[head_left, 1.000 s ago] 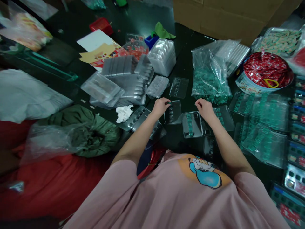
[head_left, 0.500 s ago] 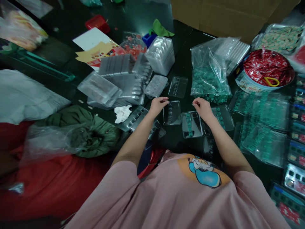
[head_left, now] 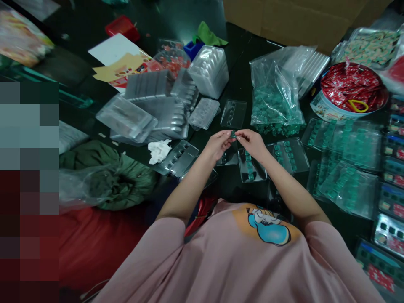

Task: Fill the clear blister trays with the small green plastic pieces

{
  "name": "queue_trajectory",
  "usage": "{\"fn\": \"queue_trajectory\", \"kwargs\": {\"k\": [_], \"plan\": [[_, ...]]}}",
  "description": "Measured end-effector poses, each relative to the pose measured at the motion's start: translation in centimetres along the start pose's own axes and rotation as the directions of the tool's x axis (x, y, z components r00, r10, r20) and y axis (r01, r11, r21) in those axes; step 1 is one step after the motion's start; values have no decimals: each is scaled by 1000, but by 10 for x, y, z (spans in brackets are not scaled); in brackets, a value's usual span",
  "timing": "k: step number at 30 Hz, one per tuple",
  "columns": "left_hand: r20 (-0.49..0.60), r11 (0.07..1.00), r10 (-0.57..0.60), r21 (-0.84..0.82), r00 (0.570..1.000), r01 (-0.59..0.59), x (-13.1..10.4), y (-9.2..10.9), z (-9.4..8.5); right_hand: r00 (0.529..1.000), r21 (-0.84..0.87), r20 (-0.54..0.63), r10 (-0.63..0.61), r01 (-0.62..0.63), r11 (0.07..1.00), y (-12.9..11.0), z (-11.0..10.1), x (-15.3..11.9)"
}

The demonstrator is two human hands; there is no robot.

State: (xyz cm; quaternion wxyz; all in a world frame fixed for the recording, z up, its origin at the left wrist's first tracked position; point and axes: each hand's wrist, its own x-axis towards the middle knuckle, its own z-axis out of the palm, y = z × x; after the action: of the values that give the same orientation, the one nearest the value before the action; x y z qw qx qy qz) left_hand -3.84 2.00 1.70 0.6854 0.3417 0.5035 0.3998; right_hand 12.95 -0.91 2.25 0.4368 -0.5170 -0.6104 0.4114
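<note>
My left hand [head_left: 219, 144] and my right hand [head_left: 251, 144] meet over the table, fingertips pinching a small green translucent piece [head_left: 232, 134] between them. Below my right hand lies a clear plastic tray [head_left: 260, 172] with a row of green pieces in it. Partly covered by my hands is another clear tray [head_left: 232, 159], whose slots look unfilled where they show. Just beyond, a clear tray [head_left: 234, 113] lies flat. A clear bag of green pieces [head_left: 274, 105] sits behind my right hand, with loose pieces at its mouth.
Stacks of clear trays [head_left: 158, 118] stand at the left, beside crumpled white tissue [head_left: 159, 151]. To the right are filled trays [head_left: 350, 181] and a round tin [head_left: 331, 110] of red packets with yellow-handled scissors. A cardboard box [head_left: 284, 23] borders the back.
Both hands have moved inward from being apart and now meet in the middle. A green piece now shows between their fingertips. The view has shifted slightly.
</note>
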Motion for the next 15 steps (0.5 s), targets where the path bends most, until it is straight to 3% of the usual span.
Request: {"fn": "queue_trajectory", "kwargs": {"k": [5,10,15], "plan": [[30,998,-24,-55,999,26,-6,-2,10,999,9,-37,-7,8,1000,1,1,-4],[38,999,-24,-39,999,26,-8,-4,12,999,36,39,26,-27,999,0,-2,-6],[108,998,66,-6,992,-66,-11,-8,10,997,78,68,47,-53,996,-2,-2,-6]]}}
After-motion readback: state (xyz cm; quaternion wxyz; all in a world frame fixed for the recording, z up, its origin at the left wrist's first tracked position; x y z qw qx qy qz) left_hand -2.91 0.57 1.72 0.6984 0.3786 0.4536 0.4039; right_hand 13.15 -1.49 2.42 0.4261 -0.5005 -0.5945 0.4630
